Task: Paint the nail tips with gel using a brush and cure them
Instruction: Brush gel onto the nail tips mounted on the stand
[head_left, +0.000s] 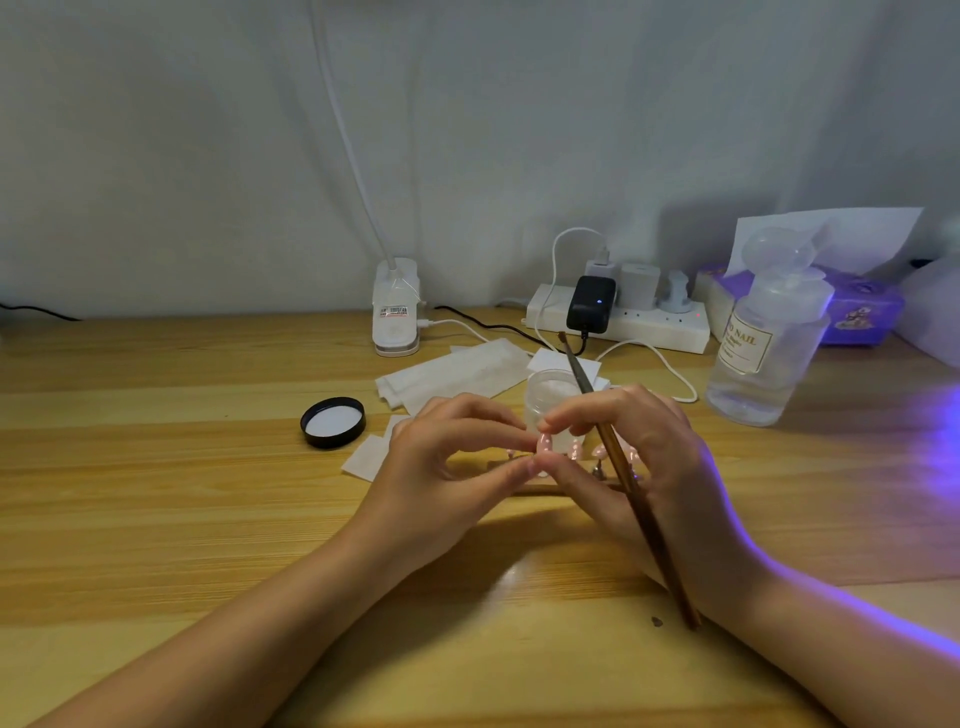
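My left hand (447, 467) and my right hand (639, 462) meet at the middle of the wooden table, fingertips touching around a small pink nail tip (544, 443). Both pinch that tip between thumb and forefinger. A long brown brush (623, 467) lies tucked through my right hand's fingers, bristles pointing up and away, handle end toward me. Other pink nail tips (602, 451) stand on a low holder (540, 487) just behind my fingers, partly hidden. A small clear jar (550, 395) sits right behind the hands.
A black jar lid (333, 422) lies to the left. White wipes (457, 371) spread behind the jar. A clear pump bottle (769, 343) stands at right, by a purple tissue box (857, 312). A power strip (618, 317) and clip lamp base (396, 312) sit at the back. Violet light falls from the right.
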